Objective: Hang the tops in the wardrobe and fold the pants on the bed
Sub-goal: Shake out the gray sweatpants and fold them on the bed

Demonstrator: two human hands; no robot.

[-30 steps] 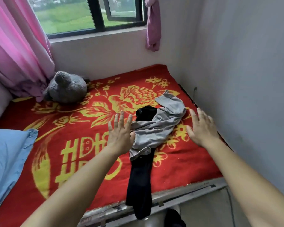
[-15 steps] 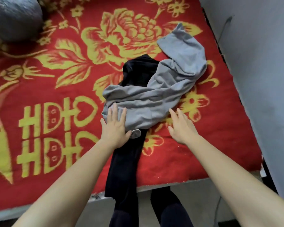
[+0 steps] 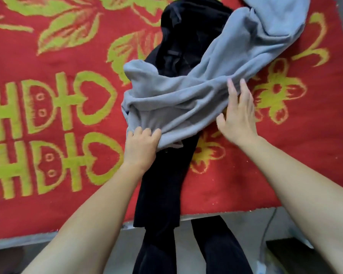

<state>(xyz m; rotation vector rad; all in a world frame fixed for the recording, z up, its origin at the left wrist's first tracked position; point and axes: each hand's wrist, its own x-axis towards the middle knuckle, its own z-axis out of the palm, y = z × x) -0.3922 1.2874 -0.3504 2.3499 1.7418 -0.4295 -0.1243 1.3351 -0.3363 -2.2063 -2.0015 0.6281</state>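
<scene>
A crumpled grey garment (image 3: 196, 91) lies across a black garment (image 3: 166, 175) on the red bed cover (image 3: 57, 125) with yellow flowers and characters. The black one stretches from under the grey one down over the bed's front edge. My left hand (image 3: 141, 147) grips the near lower edge of the grey garment, with the fingers curled into the cloth. My right hand (image 3: 238, 117) has straight fingers and touches the grey garment's right side, with the fingertips on the fabric.
The bed's front edge (image 3: 226, 212) runs across the lower part of the view, with floor below it. My own black-clad legs (image 3: 216, 250) stand against the bed. A dark object (image 3: 289, 254) sits on the floor at lower right. A cable (image 3: 268, 224) hangs near the bed edge.
The view has dropped and closed in on the clothes. My left hand went from flat on the grey garment to gripping its edge. My right hand moved up onto its right side.
</scene>
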